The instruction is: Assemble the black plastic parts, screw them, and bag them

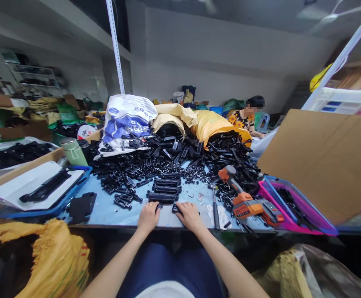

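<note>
Both hands rest at the front edge of the blue worktable (106, 217), a little apart. My left hand (148, 216) is closed on a small black plastic part (159, 206), mostly covered by the fingers. Another black plastic part (176, 208) sits in the closed fingers of my right hand (189, 215). Just beyond the hands, several long black plastic pieces (163, 197) lie in a stacked row. A hammer (215, 207) lies to the right of my right hand, beside an orange cordless power tool (242, 203).
Heaped black parts (137, 165) and small screws (196, 171) cover the back. Behind stand a white-blue sack (127, 120) and a yellow sack (220, 126). A pink basket (269, 198) is right; a blue tray (85, 176) and green bottle (74, 152) are left. A person (250, 114) sits beyond.
</note>
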Demonstrator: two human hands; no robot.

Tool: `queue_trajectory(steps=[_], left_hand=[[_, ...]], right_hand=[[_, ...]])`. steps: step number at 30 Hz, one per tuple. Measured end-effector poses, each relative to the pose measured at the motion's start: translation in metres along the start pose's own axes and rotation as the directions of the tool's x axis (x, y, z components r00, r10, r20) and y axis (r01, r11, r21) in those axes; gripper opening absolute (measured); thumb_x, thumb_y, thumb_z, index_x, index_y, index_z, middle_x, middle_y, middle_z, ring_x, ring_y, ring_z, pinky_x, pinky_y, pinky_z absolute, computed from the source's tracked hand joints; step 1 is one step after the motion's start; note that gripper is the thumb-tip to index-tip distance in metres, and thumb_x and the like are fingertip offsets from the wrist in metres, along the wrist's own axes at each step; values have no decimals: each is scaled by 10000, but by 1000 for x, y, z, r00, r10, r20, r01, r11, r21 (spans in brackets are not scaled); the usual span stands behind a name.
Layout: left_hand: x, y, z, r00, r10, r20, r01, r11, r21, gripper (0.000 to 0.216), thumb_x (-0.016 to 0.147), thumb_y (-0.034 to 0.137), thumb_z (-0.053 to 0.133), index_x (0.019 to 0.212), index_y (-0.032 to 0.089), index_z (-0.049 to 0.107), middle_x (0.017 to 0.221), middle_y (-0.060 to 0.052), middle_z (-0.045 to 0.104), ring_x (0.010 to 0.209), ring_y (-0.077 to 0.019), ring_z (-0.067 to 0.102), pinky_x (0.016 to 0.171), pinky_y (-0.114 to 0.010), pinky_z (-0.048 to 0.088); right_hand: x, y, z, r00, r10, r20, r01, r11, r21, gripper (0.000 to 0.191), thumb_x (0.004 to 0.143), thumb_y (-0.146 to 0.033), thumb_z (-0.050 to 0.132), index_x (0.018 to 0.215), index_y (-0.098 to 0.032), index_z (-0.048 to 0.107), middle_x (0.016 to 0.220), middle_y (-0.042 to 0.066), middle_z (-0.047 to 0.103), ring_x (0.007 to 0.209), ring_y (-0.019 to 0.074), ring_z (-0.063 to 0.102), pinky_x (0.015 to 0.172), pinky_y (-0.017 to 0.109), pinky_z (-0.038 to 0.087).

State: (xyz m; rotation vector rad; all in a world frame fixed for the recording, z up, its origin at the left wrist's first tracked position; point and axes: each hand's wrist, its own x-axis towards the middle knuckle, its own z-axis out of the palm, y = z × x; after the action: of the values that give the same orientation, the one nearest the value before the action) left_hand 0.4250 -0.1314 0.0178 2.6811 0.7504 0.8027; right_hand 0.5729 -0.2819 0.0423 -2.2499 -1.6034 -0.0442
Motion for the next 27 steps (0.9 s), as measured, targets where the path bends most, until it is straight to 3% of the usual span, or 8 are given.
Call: queue_trajectory(steps=[3,5,7,10,13,18,24,27], left_hand=[[0,-2,-2,1000,-4,-12,3,999,-37,271,815,213,415,1026,147,572,951,-92,611,921,-229,536,825,-399,420],[2,2,-5,1000,12,1,-12,997,-76,279,829,218,398,1044,164,568,964,-73,612,926,-202,549,823,-365,439],[4,11,-9,999,6,38,2,979,-206,301,852,247,371,1086,186,549,1002,-54,599,894,-162,570,789,-312,466],[11,33,-16,985,-75,157,147,844,-516,355,862,332,364,1163,209,507,1020,-45,577,646,-100,585,618,-257,496],[19,52,-21,973,-130,193,226,722,-654,374,836,361,419,1162,211,523,994,-48,581,647,-104,583,615,-252,490],[27,64,-33,988,-89,125,149,750,-645,326,833,301,440,1115,202,571,951,-53,592,935,-161,545,852,-315,429],[27,66,-47,973,-37,226,157,827,-540,352,846,312,419,1165,222,537,837,-33,543,764,-132,553,714,-262,457],[28,68,-45,982,-49,184,147,812,-565,342,852,296,414,1161,223,540,833,-30,536,769,-127,547,707,-252,456]], right_hand=[[14,-2,-2,1000,18,-18,-16,991,132,359,847,-347,465,1183,-226,506,1033,83,598,982,227,509,843,352,364],[22,-3,-2,994,104,-23,-84,900,428,382,854,-387,441,1190,-214,497,1038,82,591,934,204,547,814,333,409],[26,-5,-3,975,215,62,-187,626,757,436,839,-463,429,1185,-206,491,956,65,602,785,179,596,695,312,471],[28,-12,-5,929,290,229,-293,199,935,546,788,-560,448,1192,-194,478,792,30,598,560,138,585,499,259,475],[26,-19,-9,914,314,258,-295,77,952,566,762,-555,497,1192,-188,499,763,25,604,509,109,557,468,228,461],[23,-14,-16,951,221,214,-258,194,946,497,780,-478,516,1212,-233,506,958,46,601,598,106,558,515,243,478],[29,11,-41,995,-82,65,-2,612,791,455,797,-391,544,1224,-239,502,871,38,572,674,122,532,617,269,472],[33,12,-53,987,-159,-20,130,723,679,461,793,-367,566,1227,-227,500,804,30,556,742,143,520,708,298,457]])
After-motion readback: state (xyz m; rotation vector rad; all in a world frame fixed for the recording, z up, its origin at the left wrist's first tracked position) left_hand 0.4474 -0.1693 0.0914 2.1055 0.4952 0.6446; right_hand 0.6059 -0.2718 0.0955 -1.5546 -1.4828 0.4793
